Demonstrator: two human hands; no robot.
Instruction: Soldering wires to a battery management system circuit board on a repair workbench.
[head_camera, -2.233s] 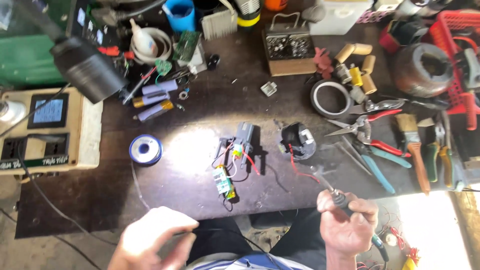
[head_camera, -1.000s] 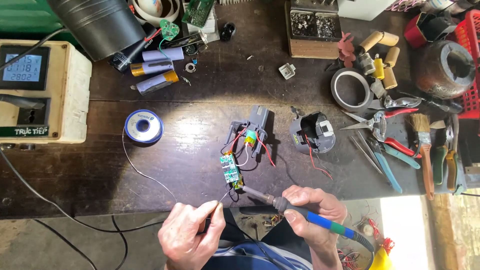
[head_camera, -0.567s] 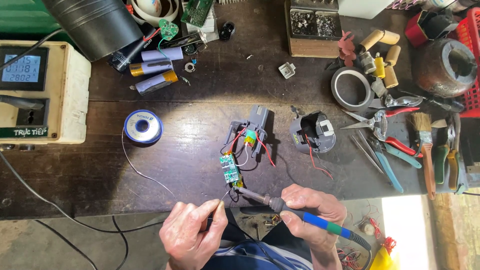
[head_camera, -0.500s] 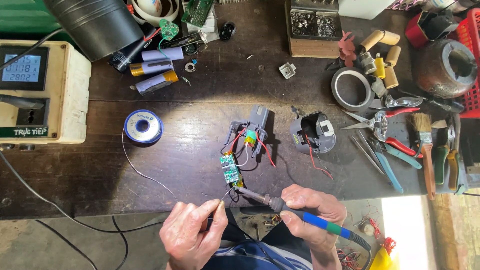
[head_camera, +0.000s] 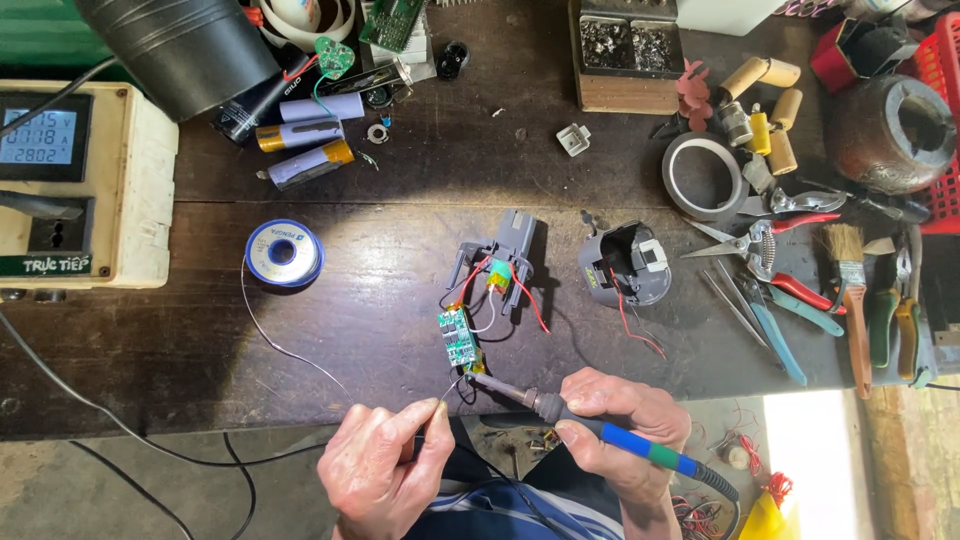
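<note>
both hands are busy: left hand (head_camera: 385, 470) pinches solder wire (head_camera: 290, 350), right hand (head_camera: 625, 425) grips the soldering iron (head_camera: 560, 410), tip touching the little green board (head_camera: 458, 338). looks like soldering; steady hands needed.

- The right hand (head_camera: 620, 430), once raised clear of the bench, now holds the soldering iron (head_camera: 590, 425) tip beside the small green circuit board (head_camera: 457, 338).
- The left hand (head_camera: 385, 470) now pinches solder wire (head_camera: 300, 355) near that tip.
</note>
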